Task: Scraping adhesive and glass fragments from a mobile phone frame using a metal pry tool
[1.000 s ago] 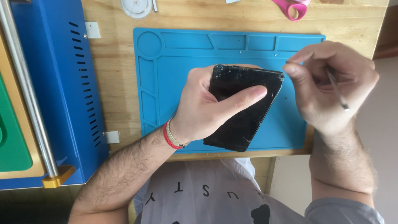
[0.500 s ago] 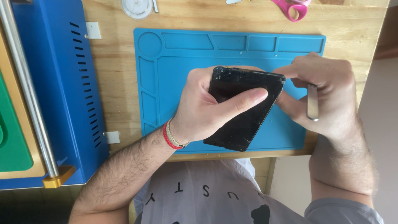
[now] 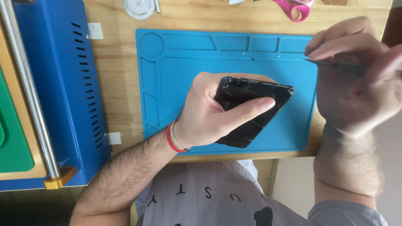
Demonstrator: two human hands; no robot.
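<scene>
Black phone (image 3: pixel 251 111), blue mat (image 3: pixel 188 75), pink scissors (image 3: pixel 293 8)

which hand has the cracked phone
The left hand, the one with the red wristband, holds the black cracked phone over the blue mat; the right hand holds a thin tool instead.
</scene>
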